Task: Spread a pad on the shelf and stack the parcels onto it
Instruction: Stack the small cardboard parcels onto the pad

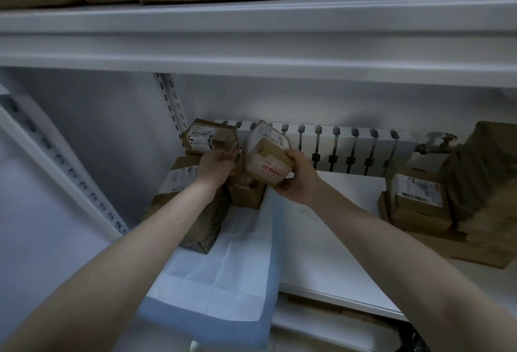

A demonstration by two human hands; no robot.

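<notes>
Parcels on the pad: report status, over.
Right hand holds small parcel beside the stack, left hand grips top parcel. Pad spread, overhanging shelf edge. More parcels wait right, off pad. No obstruction seen.

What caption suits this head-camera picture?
Right hand holds a small parcel beside the parcel stack on the pad; left hand touches the stack.

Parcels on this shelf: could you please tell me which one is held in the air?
The red-printed small box in the right hand; every other parcel rests on the pad, shelf or another parcel.
</notes>
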